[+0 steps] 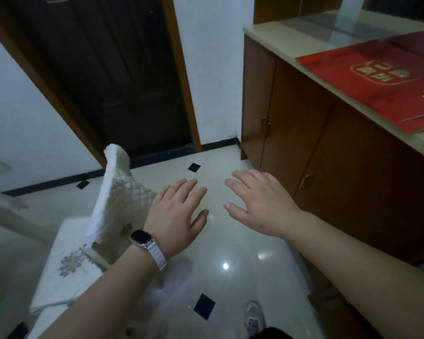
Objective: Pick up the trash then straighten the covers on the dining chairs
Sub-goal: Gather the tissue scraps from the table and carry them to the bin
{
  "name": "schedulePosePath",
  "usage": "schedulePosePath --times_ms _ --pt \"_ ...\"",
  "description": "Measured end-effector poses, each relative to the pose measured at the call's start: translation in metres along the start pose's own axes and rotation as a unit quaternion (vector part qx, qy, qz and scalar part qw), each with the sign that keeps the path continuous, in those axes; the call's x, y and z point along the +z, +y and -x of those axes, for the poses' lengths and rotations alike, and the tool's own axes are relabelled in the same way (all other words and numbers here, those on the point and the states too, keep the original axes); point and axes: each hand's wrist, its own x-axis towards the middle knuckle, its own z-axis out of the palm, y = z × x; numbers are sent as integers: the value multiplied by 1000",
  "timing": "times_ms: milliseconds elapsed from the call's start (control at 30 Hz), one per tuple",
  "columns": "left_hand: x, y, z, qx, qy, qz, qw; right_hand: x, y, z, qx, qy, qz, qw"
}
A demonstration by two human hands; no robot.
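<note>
Chair left, cabinet right.

The left hand and right hand are bare, and so are the left forearm and right forearm as far back as the frame shows. On the left wrist sits a smartwatch, a rounded rectangular case of silvery metal around a dark, unlit screen. Its band is white, broad and crossed by fine ribs. The right thumbnail looks pale pink. At the bottom edge, a white and grey sneaker meets a dark trouser leg.
</note>
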Motion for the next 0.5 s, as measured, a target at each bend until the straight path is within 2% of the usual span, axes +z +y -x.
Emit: schedulePosePath --times_ms 133,300,500 --pt "9 -12 -59 -34 -4 -24 999 -9 44 -59 -20 -7 -4 1000" --pt "20 -29 -110 -46 -16 -29 998 -19 61 -114 -45 -5 -43 998" --pt "40 -73 -177 -53 -18 -37 998 -6 95 -195 -47 -18 -18 999"
